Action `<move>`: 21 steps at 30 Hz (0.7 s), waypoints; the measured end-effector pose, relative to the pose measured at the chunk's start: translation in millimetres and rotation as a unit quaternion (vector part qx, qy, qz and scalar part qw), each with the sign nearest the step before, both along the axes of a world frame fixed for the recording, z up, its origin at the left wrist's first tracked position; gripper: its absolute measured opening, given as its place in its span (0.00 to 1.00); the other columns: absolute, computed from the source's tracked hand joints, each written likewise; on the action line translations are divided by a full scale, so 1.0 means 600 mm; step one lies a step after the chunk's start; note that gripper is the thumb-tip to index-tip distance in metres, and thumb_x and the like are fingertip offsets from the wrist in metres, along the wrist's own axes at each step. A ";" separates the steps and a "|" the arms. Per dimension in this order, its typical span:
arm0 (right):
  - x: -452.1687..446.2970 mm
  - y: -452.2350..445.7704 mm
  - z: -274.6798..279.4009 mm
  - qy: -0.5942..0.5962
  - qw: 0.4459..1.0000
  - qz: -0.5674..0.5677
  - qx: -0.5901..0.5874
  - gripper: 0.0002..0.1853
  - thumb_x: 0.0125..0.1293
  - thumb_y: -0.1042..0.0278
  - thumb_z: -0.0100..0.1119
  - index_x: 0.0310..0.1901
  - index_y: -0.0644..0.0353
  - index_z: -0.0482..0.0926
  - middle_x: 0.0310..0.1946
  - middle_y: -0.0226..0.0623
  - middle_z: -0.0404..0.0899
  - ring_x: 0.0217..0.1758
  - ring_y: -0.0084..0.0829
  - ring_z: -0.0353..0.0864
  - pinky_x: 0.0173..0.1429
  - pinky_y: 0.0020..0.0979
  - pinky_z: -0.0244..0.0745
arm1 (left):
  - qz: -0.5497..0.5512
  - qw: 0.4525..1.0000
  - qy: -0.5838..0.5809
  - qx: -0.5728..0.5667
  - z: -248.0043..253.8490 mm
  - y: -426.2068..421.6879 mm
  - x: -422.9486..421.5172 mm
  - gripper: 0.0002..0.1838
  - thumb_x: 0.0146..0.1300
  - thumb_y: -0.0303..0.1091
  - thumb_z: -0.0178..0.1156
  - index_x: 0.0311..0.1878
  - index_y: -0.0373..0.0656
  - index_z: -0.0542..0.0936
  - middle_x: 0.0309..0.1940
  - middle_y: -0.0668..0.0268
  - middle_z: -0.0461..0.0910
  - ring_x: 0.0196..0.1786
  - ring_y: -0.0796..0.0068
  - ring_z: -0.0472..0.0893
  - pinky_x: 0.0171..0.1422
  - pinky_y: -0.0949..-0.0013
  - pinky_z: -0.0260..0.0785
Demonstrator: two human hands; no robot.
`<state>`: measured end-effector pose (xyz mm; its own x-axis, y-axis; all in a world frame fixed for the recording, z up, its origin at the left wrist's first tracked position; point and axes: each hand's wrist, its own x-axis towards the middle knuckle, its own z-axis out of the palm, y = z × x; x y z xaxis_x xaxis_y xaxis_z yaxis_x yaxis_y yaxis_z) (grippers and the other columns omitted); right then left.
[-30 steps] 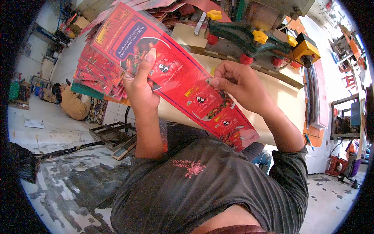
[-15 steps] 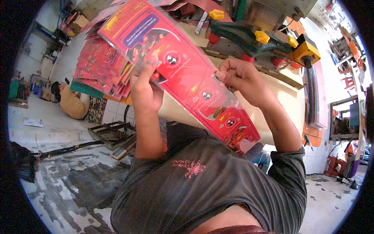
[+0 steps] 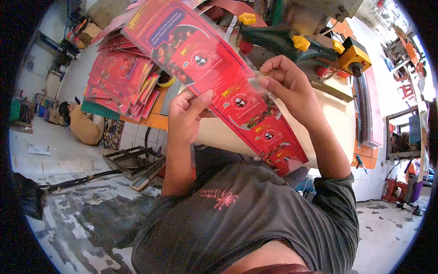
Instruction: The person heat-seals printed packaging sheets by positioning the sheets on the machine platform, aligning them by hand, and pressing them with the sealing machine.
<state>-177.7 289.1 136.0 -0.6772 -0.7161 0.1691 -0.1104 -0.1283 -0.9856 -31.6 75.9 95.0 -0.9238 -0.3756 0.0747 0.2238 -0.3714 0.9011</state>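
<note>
A long red printed plastic strip (image 3: 228, 86) slants across the front of me, its panels showing panda logos and pictures of food. A clear glossy film edge runs along it. My left hand (image 3: 185, 114) pinches the strip's lower left edge with the thumb on top. On the opposite edge, my right hand (image 3: 292, 93) grips the strip between thumb and bent fingers. Both hands hold it above a cream tabletop (image 3: 326, 123). The fingertips under the strip are partly hidden.
Similar red printed sheets (image 3: 114, 77) lie in an untidy pile at the left. Behind the strip stands a machine with yellow knobs (image 3: 301, 43) and a yellow control box (image 3: 356, 57). A person (image 3: 86, 123) is low down at far left, near a dark metal frame (image 3: 137, 160).
My left hand has slid down along the strip's edge, towards its middle. My right hand has shifted slightly up and still pinches the other edge. The strip has tilted a little.
</note>
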 end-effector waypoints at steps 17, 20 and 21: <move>0.023 0.189 0.014 0.220 0.942 0.059 0.247 0.13 0.70 0.63 0.68 0.48 0.63 0.82 0.34 0.44 0.87 0.37 0.37 0.89 0.41 0.35 0.79 | 0.087 0.966 0.197 0.142 -0.072 -0.114 0.037 0.17 0.76 0.31 0.59 0.65 0.40 0.77 0.64 0.58 0.80 0.60 0.68 0.82 0.64 0.61 0.79; 0.027 0.239 0.006 0.145 0.976 0.029 0.161 0.11 0.69 0.68 0.69 0.47 0.65 0.83 0.36 0.40 0.88 0.40 0.29 0.89 0.44 0.30 0.81 | 0.088 0.951 0.229 0.188 -0.089 -0.126 0.041 0.19 0.75 0.31 0.60 0.67 0.40 0.76 0.66 0.58 0.79 0.64 0.66 0.80 0.70 0.60 0.75; 0.028 0.253 -0.006 0.100 0.990 0.007 0.100 0.11 0.68 0.70 0.70 0.46 0.66 0.84 0.37 0.38 0.89 0.41 0.26 0.89 0.46 0.28 0.81 | 0.080 0.951 0.231 0.188 -0.087 -0.121 0.035 0.19 0.75 0.31 0.60 0.67 0.40 0.76 0.66 0.58 0.79 0.64 0.66 0.80 0.70 0.60 0.75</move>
